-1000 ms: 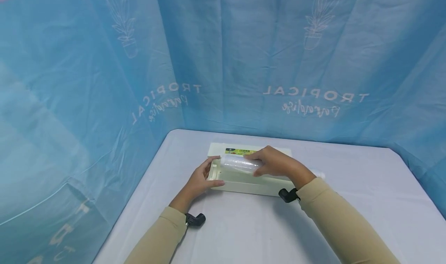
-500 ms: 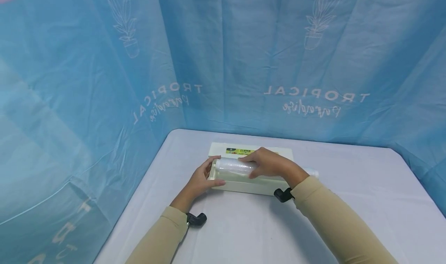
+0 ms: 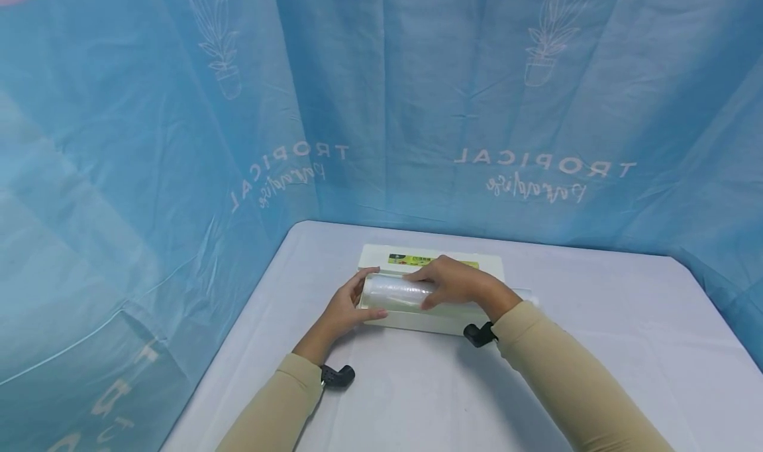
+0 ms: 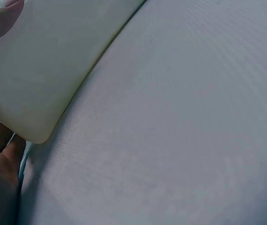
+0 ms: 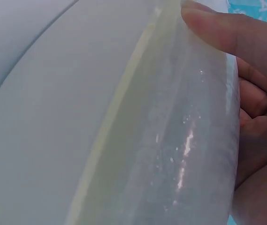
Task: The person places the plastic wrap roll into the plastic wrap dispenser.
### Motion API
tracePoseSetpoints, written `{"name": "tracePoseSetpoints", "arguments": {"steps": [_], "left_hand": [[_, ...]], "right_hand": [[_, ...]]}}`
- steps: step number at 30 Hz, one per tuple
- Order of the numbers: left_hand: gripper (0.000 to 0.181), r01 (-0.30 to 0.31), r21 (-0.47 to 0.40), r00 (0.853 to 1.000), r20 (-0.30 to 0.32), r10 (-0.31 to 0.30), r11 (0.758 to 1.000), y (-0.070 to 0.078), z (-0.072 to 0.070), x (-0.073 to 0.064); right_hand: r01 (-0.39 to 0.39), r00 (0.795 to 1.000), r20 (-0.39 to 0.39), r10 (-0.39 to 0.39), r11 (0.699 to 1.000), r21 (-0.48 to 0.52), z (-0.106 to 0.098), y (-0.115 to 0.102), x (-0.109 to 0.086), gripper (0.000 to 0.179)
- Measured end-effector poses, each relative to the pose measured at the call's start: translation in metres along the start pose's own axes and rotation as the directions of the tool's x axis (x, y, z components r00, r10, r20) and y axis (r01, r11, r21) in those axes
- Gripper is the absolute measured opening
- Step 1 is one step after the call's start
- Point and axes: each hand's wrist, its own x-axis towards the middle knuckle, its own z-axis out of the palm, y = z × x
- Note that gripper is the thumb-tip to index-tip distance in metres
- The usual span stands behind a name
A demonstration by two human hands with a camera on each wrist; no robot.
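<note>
Location type: curtained-off work area; the surrounding room or building cannot be determined. Blue curtains [image 3: 429, 94] form the rear and left sides, printed with mirror-reversed "TROPICAL Paradise" lettering [image 3: 541, 161] and potted-plant outlines [image 3: 540, 73]. A white-covered tabletop [image 3: 614, 333] occupies the corner between them.

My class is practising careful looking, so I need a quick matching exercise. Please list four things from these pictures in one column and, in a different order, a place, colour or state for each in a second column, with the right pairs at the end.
Column one
1. Left hand
2. Right hand
3. Curtain
4. Label

Column two
A. Blue, beyond the white table
B. Holding the clear roll
C. Partly yellow-green, on the pale lid
D. Gripping the left end of the box

Right pairs: 1-D, 2-B, 3-A, 4-C
</note>
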Motion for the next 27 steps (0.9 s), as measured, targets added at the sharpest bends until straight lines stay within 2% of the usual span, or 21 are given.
{"name": "tracePoseSetpoints", "arguments": {"steps": [10,21,27], "left_hand": [[0.099,0.013,0.022,1.000,-0.007,-0.013,1.000,-0.001,0.001,-0.001],[0.102,0.005,0.021,1.000,-0.006,-0.005,1.000,-0.002,0.000,0.000],[0.102,0.006,0.013,1.000,-0.002,-0.006,1.000,-0.002,-0.001,0.000]], "right_hand": [[-0.022,1.000,0.004,0.022,1.000,0.002,0.007,0.000,0.001,0.065],[0.006,1.000,0.001,-0.006,1.000,-0.030,0.011,0.004,0.002,0.064],[-0.010,1.000,-0.004,0.009,0.999,-0.032,0.015,0.006,0.003,0.063]]}}
